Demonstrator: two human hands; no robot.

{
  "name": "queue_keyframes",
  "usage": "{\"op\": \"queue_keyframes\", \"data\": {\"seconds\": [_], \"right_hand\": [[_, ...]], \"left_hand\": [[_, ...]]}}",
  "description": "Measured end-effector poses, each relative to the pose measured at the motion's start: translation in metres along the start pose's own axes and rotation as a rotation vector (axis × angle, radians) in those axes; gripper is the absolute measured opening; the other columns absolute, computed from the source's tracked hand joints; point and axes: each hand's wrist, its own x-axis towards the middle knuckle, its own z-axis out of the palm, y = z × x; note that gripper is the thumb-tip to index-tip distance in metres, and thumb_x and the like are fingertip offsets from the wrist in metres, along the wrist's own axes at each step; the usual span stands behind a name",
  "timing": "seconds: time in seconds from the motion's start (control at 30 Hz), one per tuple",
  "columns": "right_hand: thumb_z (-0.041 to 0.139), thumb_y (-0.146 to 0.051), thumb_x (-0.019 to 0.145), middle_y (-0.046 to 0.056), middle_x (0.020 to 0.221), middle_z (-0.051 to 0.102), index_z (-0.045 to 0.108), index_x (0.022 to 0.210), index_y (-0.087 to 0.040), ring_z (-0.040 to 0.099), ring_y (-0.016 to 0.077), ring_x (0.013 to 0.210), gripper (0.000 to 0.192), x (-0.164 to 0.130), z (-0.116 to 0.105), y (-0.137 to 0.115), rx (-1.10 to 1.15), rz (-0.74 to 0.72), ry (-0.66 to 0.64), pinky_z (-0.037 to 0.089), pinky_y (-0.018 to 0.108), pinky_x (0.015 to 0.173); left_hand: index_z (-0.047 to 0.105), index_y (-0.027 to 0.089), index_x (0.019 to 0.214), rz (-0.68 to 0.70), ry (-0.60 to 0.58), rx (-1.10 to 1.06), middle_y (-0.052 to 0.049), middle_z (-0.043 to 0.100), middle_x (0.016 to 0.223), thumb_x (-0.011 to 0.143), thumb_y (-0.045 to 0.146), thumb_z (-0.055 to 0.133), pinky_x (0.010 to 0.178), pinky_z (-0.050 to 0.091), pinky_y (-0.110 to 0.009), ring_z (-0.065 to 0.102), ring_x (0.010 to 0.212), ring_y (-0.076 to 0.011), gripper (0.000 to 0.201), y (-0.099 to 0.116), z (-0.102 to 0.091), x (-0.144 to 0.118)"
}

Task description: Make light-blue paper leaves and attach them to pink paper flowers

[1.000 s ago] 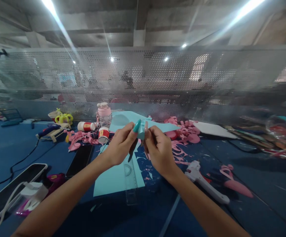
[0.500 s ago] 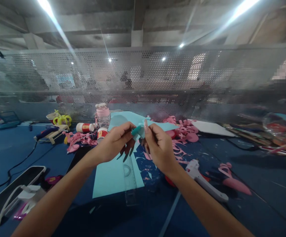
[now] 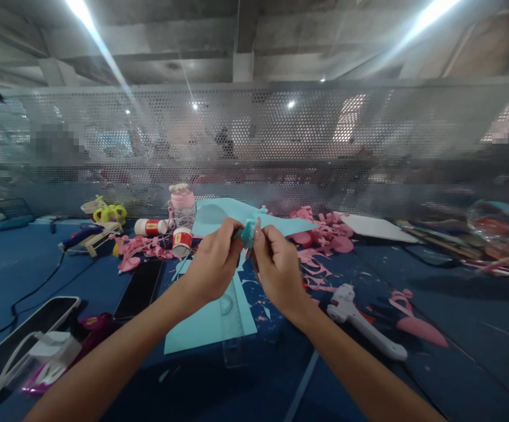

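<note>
My left hand (image 3: 217, 258) and my right hand (image 3: 277, 266) meet in the middle of the view, raised above the table. Between their fingertips is a small piece of light blue-green craft foam (image 3: 248, 233), pinched from both sides; its exact shape is partly covered by the fingers. Below the hands lies a light blue foam sheet (image 3: 192, 328) with a clear plastic ruler (image 3: 231, 328) on it. Another light blue sheet (image 3: 223, 212) rests behind the hands.
A white glue gun (image 3: 364, 325) and a pink foam piece (image 3: 421, 331) lie at right. Pink scraps (image 3: 331, 231) are heaped behind. At left are a black phone (image 3: 139, 290), paper cups (image 3: 181, 240), a pink-topped jar (image 3: 183, 202) and a charger (image 3: 58, 346). A perforated metal screen (image 3: 263, 140) closes the back.
My left hand has turned, its lower fingers now curled in rather than hanging down. Both hands have drawn closer around the foam piece, and more of the black phone shows.
</note>
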Motion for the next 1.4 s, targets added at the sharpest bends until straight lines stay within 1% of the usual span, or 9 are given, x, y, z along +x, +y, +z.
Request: {"op": "queue_keyframes", "data": {"seconds": [0.2,0.33,0.5,0.67,0.93,1.1,1.2,1.3,1.4], "right_hand": [[0.035,-0.028,0.088,-0.007,0.043,0.036,0.032,0.062,-0.022,0.037,0.0085,0.039,0.027,-0.003,0.003,0.001,0.007,-0.029,-0.007,0.027,0.023,0.043],[0.036,-0.027,0.088,-0.007,0.043,0.035,0.032,0.061,-0.022,0.037,0.0082,0.038,0.028,-0.003,0.004,0.000,0.002,-0.011,0.016,0.028,0.023,0.043],[0.035,-0.033,0.089,-0.008,0.039,0.034,0.032,0.061,-0.022,0.036,0.0077,0.034,0.030,-0.002,0.003,0.002,0.079,0.033,-0.004,0.029,0.022,0.041],[0.036,-0.034,0.088,-0.008,0.040,0.034,0.032,0.061,-0.022,0.036,0.0076,0.035,0.030,-0.001,0.003,0.004,0.065,0.025,-0.007,0.027,0.022,0.041],[0.036,-0.031,0.088,-0.008,0.040,0.033,0.030,0.060,-0.022,0.035,0.0077,0.035,0.030,0.000,0.001,0.001,0.040,0.008,-0.006,0.027,0.022,0.040],[0.035,-0.029,0.088,-0.007,0.042,0.035,0.030,0.061,-0.022,0.037,0.0089,0.037,0.029,-0.002,0.003,0.002,0.011,-0.017,-0.006,0.027,0.024,0.042],[0.035,-0.029,0.088,-0.007,0.042,0.036,0.031,0.062,-0.022,0.037,0.0089,0.037,0.028,-0.003,0.004,0.002,0.020,-0.001,0.000,0.027,0.024,0.042],[0.035,-0.029,0.088,-0.007,0.043,0.036,0.031,0.062,-0.022,0.038,0.0086,0.037,0.027,-0.003,0.004,0.000,0.024,0.014,0.008,0.028,0.023,0.043],[0.035,-0.029,0.088,-0.007,0.043,0.035,0.032,0.062,-0.022,0.038,0.0082,0.036,0.027,-0.003,0.003,0.000,0.025,0.016,0.013,0.029,0.023,0.042]], "left_hand": [[0.045,0.017,0.084,-0.061,-0.017,-0.059,0.004,0.045,0.056,0.090,0.035,0.032,0.051,0.030,-0.023,0.040,0.050,-0.0091,0.023,0.000,0.002,-0.002],[0.047,0.017,0.083,-0.094,0.034,-0.067,0.004,0.046,0.058,0.088,0.030,0.037,0.050,0.029,-0.022,0.039,0.050,-0.0082,0.017,0.000,0.004,-0.001],[0.047,0.017,0.095,-0.100,0.005,-0.218,0.004,0.048,0.059,0.089,0.028,0.035,0.048,0.033,-0.020,0.042,0.047,-0.0073,0.017,0.000,0.001,0.001],[0.042,0.015,0.106,-0.036,0.016,-0.140,0.002,0.050,0.060,0.088,0.022,0.035,0.050,0.036,-0.021,0.046,0.051,-0.0090,0.020,-0.001,-0.002,0.001],[0.035,0.015,0.115,-0.015,-0.055,-0.082,0.001,0.052,0.067,0.088,0.019,0.034,0.051,0.036,-0.021,0.045,0.052,-0.0091,0.027,-0.003,-0.008,0.002],[0.035,0.015,0.112,0.036,0.040,0.073,0.001,0.051,0.067,0.086,0.016,0.033,0.053,0.034,-0.022,0.044,0.052,-0.0094,0.026,0.000,-0.002,0.000],[0.036,0.015,0.110,0.029,0.100,0.132,0.001,0.052,0.067,0.085,0.015,0.033,0.053,0.034,-0.023,0.044,0.052,-0.0094,0.025,0.001,0.004,-0.002],[0.039,0.016,0.107,0.012,0.135,0.117,0.000,0.053,0.067,0.086,0.017,0.035,0.053,0.034,-0.023,0.046,0.053,-0.0096,0.022,0.000,0.007,-0.003],[0.042,0.017,0.100,-0.003,0.123,0.040,0.001,0.054,0.066,0.087,0.022,0.037,0.053,0.036,-0.023,0.049,0.054,-0.0096,0.015,-0.001,0.006,-0.003]]}}
